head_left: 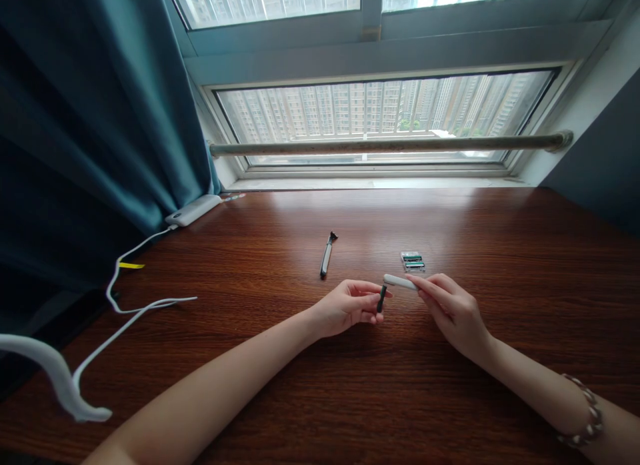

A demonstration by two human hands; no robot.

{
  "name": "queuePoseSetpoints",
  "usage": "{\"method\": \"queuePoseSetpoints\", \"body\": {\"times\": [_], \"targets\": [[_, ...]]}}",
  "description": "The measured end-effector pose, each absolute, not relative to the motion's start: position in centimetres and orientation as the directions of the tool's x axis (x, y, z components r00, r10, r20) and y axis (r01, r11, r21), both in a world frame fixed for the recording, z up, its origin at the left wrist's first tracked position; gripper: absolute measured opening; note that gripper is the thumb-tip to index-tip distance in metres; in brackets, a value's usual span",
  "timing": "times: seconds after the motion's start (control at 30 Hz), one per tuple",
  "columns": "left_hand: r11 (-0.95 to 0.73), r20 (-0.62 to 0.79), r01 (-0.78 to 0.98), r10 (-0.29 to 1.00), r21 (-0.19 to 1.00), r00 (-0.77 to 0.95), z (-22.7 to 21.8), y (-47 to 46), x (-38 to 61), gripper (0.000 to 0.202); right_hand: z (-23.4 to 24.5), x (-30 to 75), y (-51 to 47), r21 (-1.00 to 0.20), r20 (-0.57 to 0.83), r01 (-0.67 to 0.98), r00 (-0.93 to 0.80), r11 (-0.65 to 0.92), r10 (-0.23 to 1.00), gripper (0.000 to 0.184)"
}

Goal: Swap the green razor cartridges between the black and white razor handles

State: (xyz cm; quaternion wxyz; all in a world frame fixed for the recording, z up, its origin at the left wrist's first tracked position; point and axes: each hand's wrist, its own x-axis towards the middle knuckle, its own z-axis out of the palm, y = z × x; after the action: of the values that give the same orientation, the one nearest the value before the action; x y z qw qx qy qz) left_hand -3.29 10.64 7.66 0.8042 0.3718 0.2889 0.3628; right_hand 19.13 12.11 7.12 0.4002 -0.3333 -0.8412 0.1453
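Observation:
My left hand (pixel 353 308) pinches a small dark bar, which looks like a razor cartridge (pixel 382 298), held upright between thumb and fingers. My right hand (pixel 453 312) grips a slim white stick with a rounded end (pixel 399 281). Its tip points left, right by the top of the cartridge; whether the two touch I cannot tell. What the underside of the stick looks like is too small to make out. Beyond my left hand a grey and black razor handle (pixel 327 257) lies on the table. Past my right hand sits a clear case of razor cartridges (pixel 413 261) with green strips.
The brown wooden table (pixel 260 238) runs to the window sill. At the left are a white power bank (pixel 194 210), a white cable (pixel 113 278), a yellow strip (pixel 132 266) and a curved white arm (pixel 60 378). A blue curtain (pixel 115 105) hangs beside them.

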Motion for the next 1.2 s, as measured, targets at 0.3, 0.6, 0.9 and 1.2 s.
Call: {"method": "queuePoseSetpoints", "body": {"times": [0.3, 0.6, 0.9, 1.2], "targets": [[0.299, -0.163, -0.235, 0.87, 0.925, 0.466, 8.0, 10.4, -2.8, 0.033, 7.1, 19.3, 12.1, -0.451, 0.573, 0.468, -0.501, 0.76, 0.649, 0.035], [-0.062, 0.095, -0.097, 0.92, 0.993, 0.38, 8.5, 9.7, -2.2, 0.023, 7.2, 19.2, 12.0, -0.504, 0.573, 0.423, -0.488, 0.753, 0.658, 0.034], [-0.036, 0.067, -0.098, 0.942, 0.994, 0.33, 8.3, 9.6, -2.2, 0.029, 7.2, 19.1, 12.0, -0.496, 0.578, 0.413, -0.499, 0.764, 0.646, 0.036], [-0.046, 0.094, -0.162, 0.949, 0.986, 0.303, 8.3, 10.0, -2.5, 0.029, 7.1, 19.3, 12.1, -0.453, 0.547, 0.411, -0.572, 0.791, 0.611, 0.039]]}}
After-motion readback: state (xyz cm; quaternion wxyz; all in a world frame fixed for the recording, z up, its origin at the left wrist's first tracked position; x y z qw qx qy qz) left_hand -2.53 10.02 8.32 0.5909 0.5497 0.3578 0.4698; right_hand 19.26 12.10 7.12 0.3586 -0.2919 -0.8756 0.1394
